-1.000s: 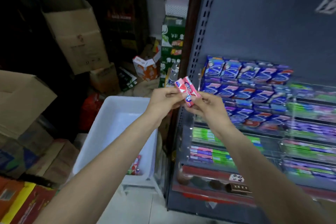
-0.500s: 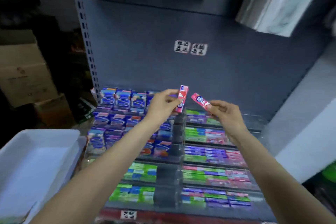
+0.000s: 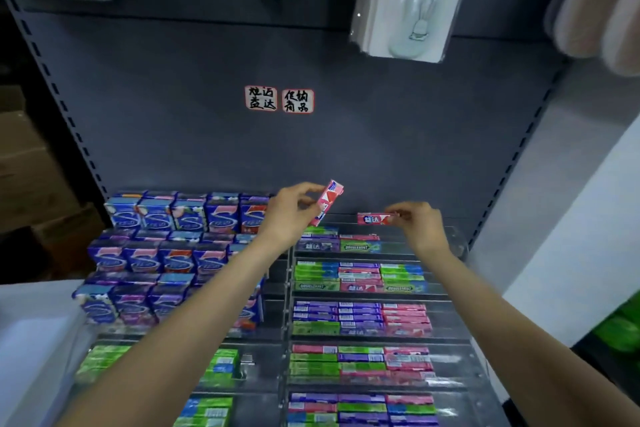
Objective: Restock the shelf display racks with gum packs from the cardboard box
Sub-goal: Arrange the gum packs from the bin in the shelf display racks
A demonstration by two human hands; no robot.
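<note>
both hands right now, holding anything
Left hand: holds a pink gum pack, tilted.
Right hand: pinches another pink pack, level.

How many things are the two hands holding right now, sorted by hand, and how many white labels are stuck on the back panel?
Pink gum pack in left hand: 1
Pink gum pack in right hand: 1
White handwritten labels on back panel: 2
Total: 4

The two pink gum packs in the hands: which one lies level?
The pack in the right hand, pink pack; the left hand's pack stands tilted.
</note>
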